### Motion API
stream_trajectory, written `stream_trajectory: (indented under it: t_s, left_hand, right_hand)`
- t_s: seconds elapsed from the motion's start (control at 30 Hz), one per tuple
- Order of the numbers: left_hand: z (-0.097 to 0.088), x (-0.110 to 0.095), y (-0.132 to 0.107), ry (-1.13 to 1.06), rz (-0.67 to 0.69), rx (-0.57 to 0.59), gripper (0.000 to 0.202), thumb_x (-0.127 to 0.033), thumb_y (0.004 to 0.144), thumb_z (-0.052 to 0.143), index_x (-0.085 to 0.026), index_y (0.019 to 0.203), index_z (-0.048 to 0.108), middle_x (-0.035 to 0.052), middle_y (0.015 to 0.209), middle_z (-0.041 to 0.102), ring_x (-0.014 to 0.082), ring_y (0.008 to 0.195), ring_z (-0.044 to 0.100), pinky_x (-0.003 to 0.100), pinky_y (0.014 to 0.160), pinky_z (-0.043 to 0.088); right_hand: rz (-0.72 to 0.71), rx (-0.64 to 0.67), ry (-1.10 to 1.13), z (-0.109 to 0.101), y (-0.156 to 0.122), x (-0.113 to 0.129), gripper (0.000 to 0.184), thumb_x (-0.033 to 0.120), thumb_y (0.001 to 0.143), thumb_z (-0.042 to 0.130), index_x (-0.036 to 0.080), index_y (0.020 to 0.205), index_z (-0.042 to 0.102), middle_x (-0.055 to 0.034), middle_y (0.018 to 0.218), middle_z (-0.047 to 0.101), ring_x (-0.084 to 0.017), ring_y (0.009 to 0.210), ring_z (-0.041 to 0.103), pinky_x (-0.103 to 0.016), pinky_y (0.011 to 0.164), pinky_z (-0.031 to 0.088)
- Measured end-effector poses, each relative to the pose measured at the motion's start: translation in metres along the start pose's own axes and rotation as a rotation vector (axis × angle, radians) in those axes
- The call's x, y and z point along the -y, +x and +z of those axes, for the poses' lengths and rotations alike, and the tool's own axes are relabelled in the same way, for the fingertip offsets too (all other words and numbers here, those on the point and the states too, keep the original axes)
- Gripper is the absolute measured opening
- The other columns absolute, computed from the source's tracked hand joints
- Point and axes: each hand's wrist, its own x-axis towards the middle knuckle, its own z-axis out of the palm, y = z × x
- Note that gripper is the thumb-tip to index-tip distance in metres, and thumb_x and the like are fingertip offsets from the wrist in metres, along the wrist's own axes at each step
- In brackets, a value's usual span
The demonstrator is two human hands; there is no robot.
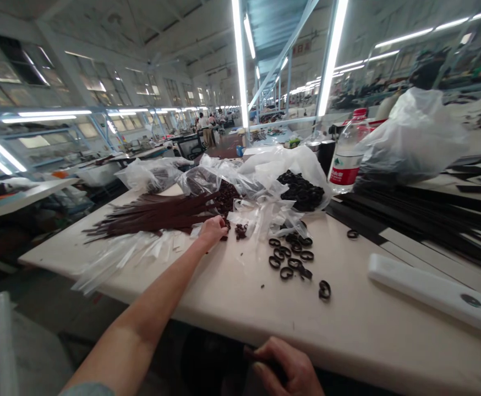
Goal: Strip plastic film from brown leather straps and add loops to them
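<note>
My left hand reaches across the table to the small dark brown pieces; its fingers are closed at the tips, and what they hold is hidden. Just left of it lies a bundle of long dark brown strips. Low at the table's front edge, my right hand is closed, with the end of a dark brown strip showing between thumb and fingers. Several black loops lie on the table between the hands and to the right, one black loop apart from the others.
Plastic bags crowd the back of the table, one holding black loops. A bottle stands behind. To the right are long black strips and a white oblong device. Clear plastic hangs over the left edge.
</note>
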Motion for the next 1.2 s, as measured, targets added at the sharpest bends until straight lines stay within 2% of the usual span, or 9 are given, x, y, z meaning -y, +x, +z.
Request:
stream_trajectory:
  t_s: [0.23, 0.4, 0.57, 0.67, 0.73, 0.9, 1.0, 1.1, 1.2]
  left_hand:
    - [-0.006, 0.014, -0.005, -0.332, -0.073, -0.051, 0.019, -0.011, 0.067, 0.07, -0.02, 0.084, 0.07, 0.002, 0.076, 0.071, 0.0185, 0.08, 0.066, 0.03, 0.082, 0.049]
    - [-0.013, 0.013, -0.021, -0.73, -0.134, -0.007, 0.031, -0.029, 0.068, 0.072, -0.014, 0.095, 0.069, 0.0021, 0.073, 0.07, 0.0151, 0.065, 0.066, 0.029, 0.068, 0.054]
    - [-0.03, 0.014, -0.085, -1.017, -0.232, 0.099, 0.039, -0.041, 0.064, 0.076, -0.013, 0.091, 0.07, 0.0062, 0.08, 0.073, 0.0123, 0.064, 0.067, 0.025, 0.065, 0.055]
    - [-0.036, 0.012, -0.127, -1.203, -0.319, 0.208, 0.039, -0.036, 0.06, 0.082, -0.014, 0.091, 0.071, 0.006, 0.082, 0.074, 0.0116, 0.064, 0.067, 0.023, 0.063, 0.055]
    - [-0.036, 0.011, -0.142, -1.326, -0.384, 0.251, 0.036, -0.03, 0.06, 0.083, -0.015, 0.091, 0.072, 0.005, 0.083, 0.074, 0.0113, 0.065, 0.068, 0.023, 0.064, 0.055]
    - [-0.026, 0.021, -0.129, -1.283, -0.478, 0.094, 0.026, -0.019, 0.063, 0.076, -0.014, 0.087, 0.069, 0.0031, 0.081, 0.073, 0.01, 0.066, 0.068, 0.022, 0.069, 0.054]
    - [-0.024, 0.034, -0.117, -1.227, -0.474, 0.054, 0.034, -0.015, 0.061, 0.075, -0.015, 0.094, 0.068, -0.0003, 0.074, 0.069, 0.0106, 0.062, 0.067, 0.021, 0.061, 0.052]
    - [-0.029, 0.048, -0.114, -1.18, -0.467, -0.007, 0.04, -0.016, 0.059, 0.077, -0.016, 0.098, 0.067, -0.0051, 0.065, 0.063, 0.0082, 0.053, 0.062, 0.017, 0.051, 0.046]
    - [-0.039, 0.056, -0.116, -1.192, -0.467, -0.03, 0.031, -0.019, 0.061, 0.077, -0.014, 0.09, 0.069, -0.0035, 0.067, 0.064, 0.0056, 0.052, 0.058, 0.017, 0.053, 0.047]
  right_hand:
    - [-0.034, -0.069, 0.016, -0.003, 0.006, 0.018, 0.015, 0.031, 0.087, 0.059, 0.02, 0.08, 0.066, -0.0008, 0.073, 0.069, -0.017, 0.069, 0.064, -0.025, 0.065, 0.046]
    - [-0.026, -0.102, 0.02, -0.013, 0.007, 0.034, 0.018, 0.032, 0.089, 0.058, 0.021, 0.077, 0.066, -0.0001, 0.068, 0.067, -0.016, 0.064, 0.062, -0.025, 0.061, 0.045]
    - [-0.053, -0.211, 0.01, -0.031, 0.011, 0.048, 0.016, 0.029, 0.089, 0.057, 0.021, 0.078, 0.066, 0.0001, 0.068, 0.065, -0.016, 0.063, 0.06, -0.025, 0.06, 0.045]
    - [-0.073, -0.251, -0.002, -0.037, 0.021, 0.06, 0.015, 0.027, 0.088, 0.058, 0.021, 0.077, 0.065, 0.0005, 0.067, 0.064, -0.015, 0.061, 0.057, -0.025, 0.059, 0.043]
    - [-0.083, -0.258, -0.011, -0.034, 0.031, 0.065, 0.014, 0.027, 0.088, 0.06, 0.02, 0.076, 0.065, 0.0007, 0.067, 0.063, -0.014, 0.061, 0.056, -0.024, 0.06, 0.042]
    - [-0.057, -0.226, -0.088, -0.019, 0.052, 0.066, 0.013, 0.026, 0.087, 0.062, 0.02, 0.076, 0.066, 0.0004, 0.068, 0.065, -0.014, 0.062, 0.056, -0.024, 0.06, 0.041]
    - [-0.032, -0.194, -0.124, -0.012, 0.053, 0.062, 0.014, 0.027, 0.087, 0.061, 0.02, 0.076, 0.066, 0.0002, 0.068, 0.065, -0.015, 0.062, 0.058, -0.025, 0.061, 0.041]
    - [-0.023, -0.169, -0.152, -0.01, 0.05, 0.059, 0.014, 0.027, 0.087, 0.061, 0.02, 0.076, 0.066, 0.0005, 0.068, 0.065, -0.015, 0.062, 0.058, -0.025, 0.06, 0.04]
    - [-0.024, -0.159, -0.158, -0.01, 0.047, 0.059, 0.014, 0.027, 0.087, 0.061, 0.02, 0.076, 0.066, 0.0008, 0.068, 0.065, -0.015, 0.061, 0.057, -0.024, 0.059, 0.04]
